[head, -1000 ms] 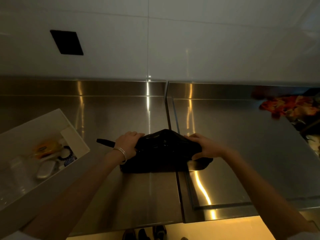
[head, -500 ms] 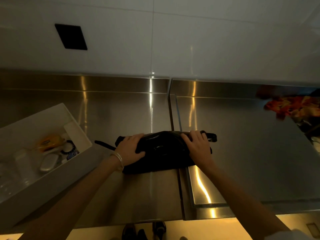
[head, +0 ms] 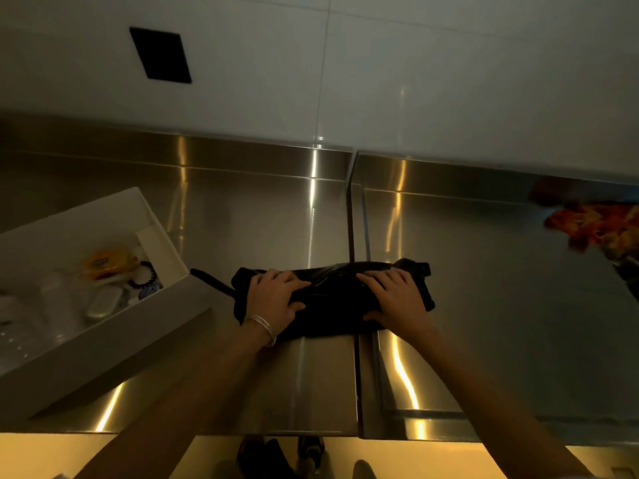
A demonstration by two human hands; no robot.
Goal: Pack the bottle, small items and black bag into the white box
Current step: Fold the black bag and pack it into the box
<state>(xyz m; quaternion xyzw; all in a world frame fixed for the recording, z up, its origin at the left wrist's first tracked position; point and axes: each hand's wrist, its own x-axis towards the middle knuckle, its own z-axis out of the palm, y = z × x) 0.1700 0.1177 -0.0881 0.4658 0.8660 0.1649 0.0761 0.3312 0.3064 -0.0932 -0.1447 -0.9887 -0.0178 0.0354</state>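
The black bag (head: 332,292) lies folded into a long flat bundle on the steel counter, across the seam between two tabletops. My left hand (head: 273,299) rests flat on its left end, my right hand (head: 397,299) flat on its right end, fingers spread. A black strap (head: 211,281) sticks out to the left. The white box (head: 86,305) stands open at the left. Inside it are a clear bottle (head: 20,326), a yellow packet (head: 105,263), a dark bead bracelet (head: 143,278) and a pale oval item (head: 102,302).
The steel counter (head: 276,216) has a raised back edge against a white tiled wall. A red and orange patterned thing (head: 594,226) lies at the far right. The counter's front edge runs near the bottom, with shoes (head: 280,458) on the floor below.
The bag has been folded flatter and longer. Both hands went from gripping its ends to pressing flat on top of it.
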